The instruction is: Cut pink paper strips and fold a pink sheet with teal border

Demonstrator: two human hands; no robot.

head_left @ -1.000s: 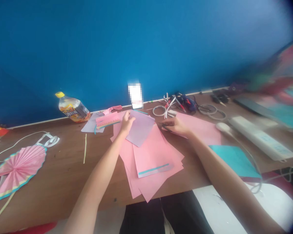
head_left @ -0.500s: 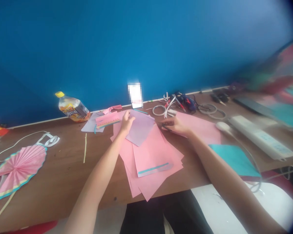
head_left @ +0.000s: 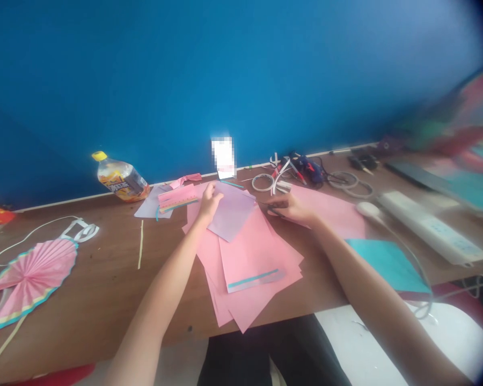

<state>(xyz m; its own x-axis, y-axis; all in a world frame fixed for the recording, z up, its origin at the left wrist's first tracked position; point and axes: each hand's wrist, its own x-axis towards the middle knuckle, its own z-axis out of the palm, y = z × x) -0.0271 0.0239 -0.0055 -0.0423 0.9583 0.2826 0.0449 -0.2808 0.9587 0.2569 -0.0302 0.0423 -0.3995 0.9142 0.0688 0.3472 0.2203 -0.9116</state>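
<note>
Well, nearest of all, the left hand (head_left: 208, 207) and right hand (head_left: 292, 209) sit well apart over the bench (head_left: 104, 284), neither clamped on the same thing. The left presses its fingertips on a lilac sheet (head_left: 231, 212), which seems to keep it from sliding on the loose pink paper sheets (head_left: 255, 268) fanned out beneath. The right curls around what look like small dark-handled scissors (head_left: 272, 207), though the fingers hide too much to be sure, and its heel lies on another pink sheet (head_left: 332, 212). A paper strip with a teal edge (head_left: 254, 280) lies across the lower pink pile, and a teal card (head_left: 388, 265) sits to the right, just past the forearm.

Farther left, a pleated pink paper fan (head_left: 32, 279) rests beside a thin yellow strip (head_left: 140, 246). A white power strip (head_left: 432, 228) and a corded white mouse (head_left: 368, 209) lie right. Against the wall, a plastic bottle with a yellow cap (head_left: 121, 177) lies on its side near coiled white cable (head_left: 262, 182). Beyond rises the blue wall (head_left: 225, 69), with a blurred colourful shape (head_left: 462, 134) at the far right.
</note>
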